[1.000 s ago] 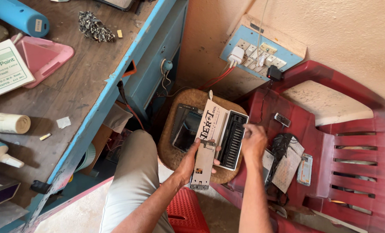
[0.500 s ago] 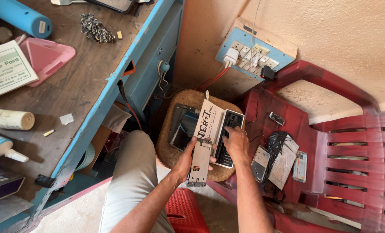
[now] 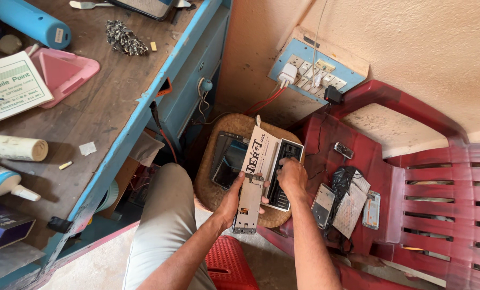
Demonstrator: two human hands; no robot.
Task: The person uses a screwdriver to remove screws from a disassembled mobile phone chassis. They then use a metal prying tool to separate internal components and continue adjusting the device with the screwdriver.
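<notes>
A red plastic chair [image 3: 439, 177] filled the right side of the view, standing against a rough wall. On its seat lay 2 phones [image 3: 322, 205], a small dark phone [image 3: 344, 150], a bundle of black cable [image 3: 343, 180] and a pale perforated sheet [image 3: 350, 207].

On the left stood a wooden table [image 3: 111, 102] with a blue edge. It carried a blue tube [image 3: 27, 21], a pink triangular tray [image 3: 62, 72], a printed pad [image 3: 9, 86], a paper roll [image 3: 14, 147], a white bottle [image 3: 3, 182], a dark box [image 3: 3, 228] and a small heap of metal parts [image 3: 123, 37].

On the wall between table and chair, a blue socket board [image 3: 310, 70] held a white plug [image 3: 287, 74] and a black one.

Below the board stood a round brown stool [image 3: 234, 126]. On it lay a dark tablet [image 3: 227, 160] on the left and a white tool box [image 3: 275, 161] with a dark insert just beside it.

The person sat with 1 knee in grey trousers [image 3: 162, 225] near the stool. A red stool [image 3: 232, 266] was below the arms.

The left hand [image 3: 230, 196] grasped a narrow metal frame [image 3: 249, 201], with the thumb on its front. The frame was upright over the near edge of the brown stool, touching the box. The right hand [image 3: 292, 174] rested on the box's dark insert with bent fingers; I could not tell if it gripped anything.
</notes>
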